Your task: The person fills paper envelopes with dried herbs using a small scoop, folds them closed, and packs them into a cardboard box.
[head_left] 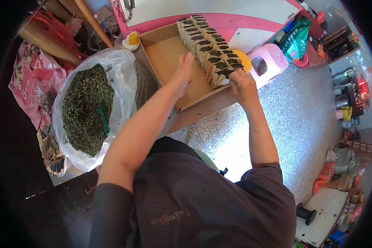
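Small open-topped paper bags filled with dark dried leaves point(211, 51) stand upright in tight rows along the right side of a shallow cardboard box point(169, 70). Over the box, my left hand point(185, 71) is open, its fingers stretched out toward the left side of the rows. At the near right corner, my right hand point(243, 86) has its fingers curled in on the last leaf-filled paper bag of the row. Those fingertips are partly hidden by the hand itself.
A clear plastic bag of loose dried leaves point(87, 103) with a green scoop point(103, 119) lies to the left. Behind the box stands a pink-edged white panel point(194, 12). A pink stool point(268, 62) and green bag point(296, 41) are on the right.
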{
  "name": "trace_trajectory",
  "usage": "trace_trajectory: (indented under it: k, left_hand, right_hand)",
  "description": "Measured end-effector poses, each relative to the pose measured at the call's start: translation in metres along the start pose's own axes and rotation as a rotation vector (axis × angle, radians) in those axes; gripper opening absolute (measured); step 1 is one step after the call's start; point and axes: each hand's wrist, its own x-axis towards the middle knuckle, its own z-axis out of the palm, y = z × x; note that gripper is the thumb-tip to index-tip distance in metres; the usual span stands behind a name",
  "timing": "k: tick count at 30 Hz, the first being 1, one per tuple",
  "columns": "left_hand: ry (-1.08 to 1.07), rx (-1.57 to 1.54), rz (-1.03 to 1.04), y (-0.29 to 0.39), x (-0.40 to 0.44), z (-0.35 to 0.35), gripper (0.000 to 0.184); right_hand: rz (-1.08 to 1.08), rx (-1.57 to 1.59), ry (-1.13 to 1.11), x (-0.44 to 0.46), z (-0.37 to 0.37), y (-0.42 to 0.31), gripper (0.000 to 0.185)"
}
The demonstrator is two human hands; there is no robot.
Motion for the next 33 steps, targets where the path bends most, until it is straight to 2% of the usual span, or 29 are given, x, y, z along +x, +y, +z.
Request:
trace_trajectory:
  k: [3, 5, 8, 14, 15, 21, 24, 29, 33]
  left_hand:
    - [0.092, -0.002, 0.106, -0.044, 0.059, 0.022, 0.080]
    - [0.346, 0.055, 0.205, -0.072, 0.097, 0.035, 0.082]
    - [0.422, 0.022, 0.279, -0.068, 0.090, 0.050, 0.082]
    - [0.431, 0.106, 0.458, -0.076, 0.105, 0.082, 0.085]
    - [0.367, 0.101, 0.453, -0.057, 0.089, 0.082, 0.087]
    - [0.334, 0.071, 0.378, -0.054, 0.092, 0.087, 0.089]
    - [0.324, 0.049, 0.395, -0.061, 0.096, 0.085, 0.090]
    - [0.334, -0.005, 0.394, -0.065, 0.100, 0.086, 0.089]
    - [0.366, 0.045, 0.414, -0.065, 0.099, 0.086, 0.087]
  right_hand:
    - [0.013, -0.003, -0.023, 0.000, 0.004, 0.004, 0.013]
    - [0.004, 0.014, -0.018, 0.000, 0.004, 0.005, 0.013]
    - [0.017, 0.013, -0.016, -0.002, 0.008, 0.010, 0.013]
    - [0.025, 0.000, 0.022, -0.005, 0.017, 0.014, 0.013]
    - [0.024, 0.001, 0.023, -0.006, 0.019, 0.013, 0.013]
    - [0.080, -0.038, 0.057, -0.008, 0.024, 0.014, 0.013]
    - [0.101, 0.001, 0.050, -0.010, 0.022, 0.010, 0.012]
    - [0.111, 0.077, 0.169, -0.012, 0.020, 0.005, 0.011]
    - [0.080, 0.041, 0.137, -0.015, 0.026, 0.014, 0.011]
